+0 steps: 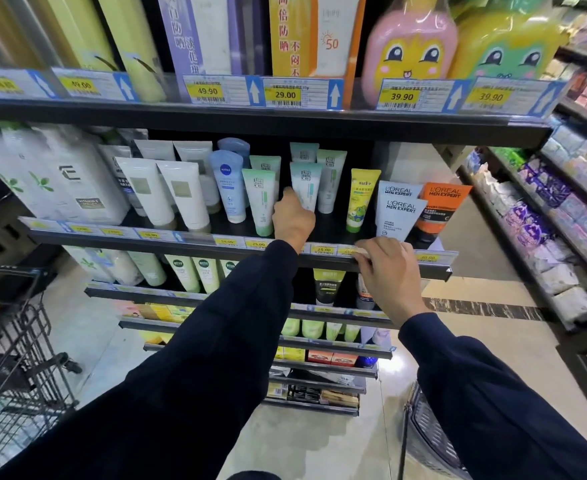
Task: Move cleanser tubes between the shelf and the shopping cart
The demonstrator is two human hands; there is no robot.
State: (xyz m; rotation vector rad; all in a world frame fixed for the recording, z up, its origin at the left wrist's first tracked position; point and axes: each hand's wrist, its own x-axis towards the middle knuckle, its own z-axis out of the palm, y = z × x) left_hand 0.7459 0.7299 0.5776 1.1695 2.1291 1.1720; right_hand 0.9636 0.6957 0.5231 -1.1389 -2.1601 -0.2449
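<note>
The left hand (pixel 292 218) reaches over the front edge of the black metal shelf (pixel 403 268), its thumb up against the left side of a pale teal-and-white plastic cleanser tube (pixel 305 185) that stands cap-down near the middle of the front row; the fingers are hidden behind the knuckles, so whether they have closed round the tube I cannot tell, though the hand touches it. The right hand (pixel 387 271) rests on the shelf's front lip toward its right end, fingers curled over the strip of yellow price labels (pixel 323 250), steadying rather than carrying. I judge this to be the pick from the shelf, or the last moment of setting the tube back; the tube is on the shelf either way. If it is a pick, the next move calls for a firm wrap low on the tube and a straight lift clear of its close neighbours, the mint-green tube (pixel 260 202) just to the left and another pale tube (pixel 330 181) just behind to the right, then a swing down-left to the black wire shopping cart (pixel 25 344). The tubes look smooth, glossy and squeezable, flat-crimped on top and tapering to round caps, so likely to topple if nudged.
</note>
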